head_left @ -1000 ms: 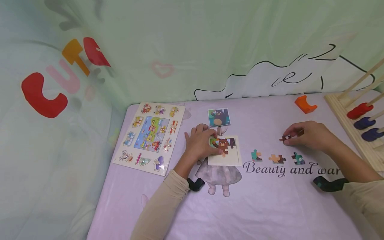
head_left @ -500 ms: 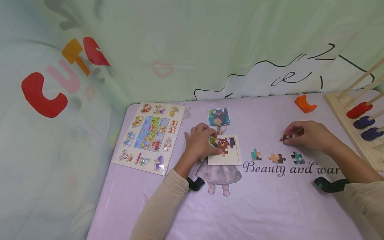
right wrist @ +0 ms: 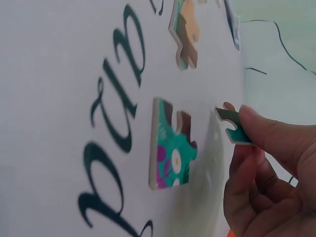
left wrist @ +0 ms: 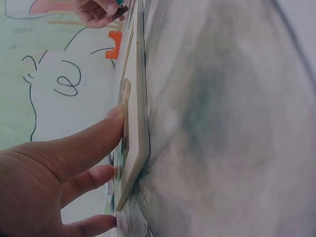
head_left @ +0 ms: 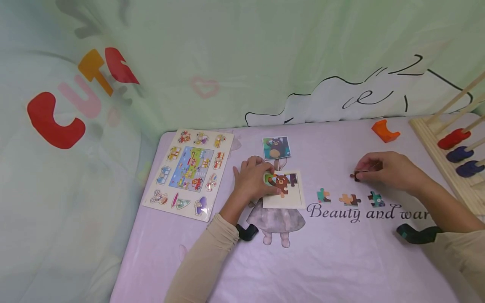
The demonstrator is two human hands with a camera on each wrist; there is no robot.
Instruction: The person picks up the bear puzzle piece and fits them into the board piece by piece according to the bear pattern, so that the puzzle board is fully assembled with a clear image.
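My right hand [head_left: 390,171] pinches a small brown and green jigsaw piece [right wrist: 234,126] between thumb and fingers, tilted above the cloth. A square wooden puzzle board [head_left: 284,203] lies left of it, with a partly assembled bear picture [head_left: 281,182] inside its frame. At the board's left side, my left hand [head_left: 253,179] holds it, thumb on the fitted pieces and fingers by the upper left edge. Three groups of loose pieces lie in a row on the cloth: a teal one [head_left: 323,196], tan and brown ones [head_left: 350,200] and a flowered teal one [right wrist: 173,153].
A bear picture card [head_left: 277,148] lies behind the board. To the left is a vehicle peg puzzle [head_left: 191,172]. An orange arch block [head_left: 385,131] sits at the back right, near a wooden frame with rods and coloured beads [head_left: 435,147]. A curtain hangs behind the table.
The right hand has shifted slightly left, and the jigsaw piece has turned between its fingers. The left hand and the puzzle board have stayed in place.
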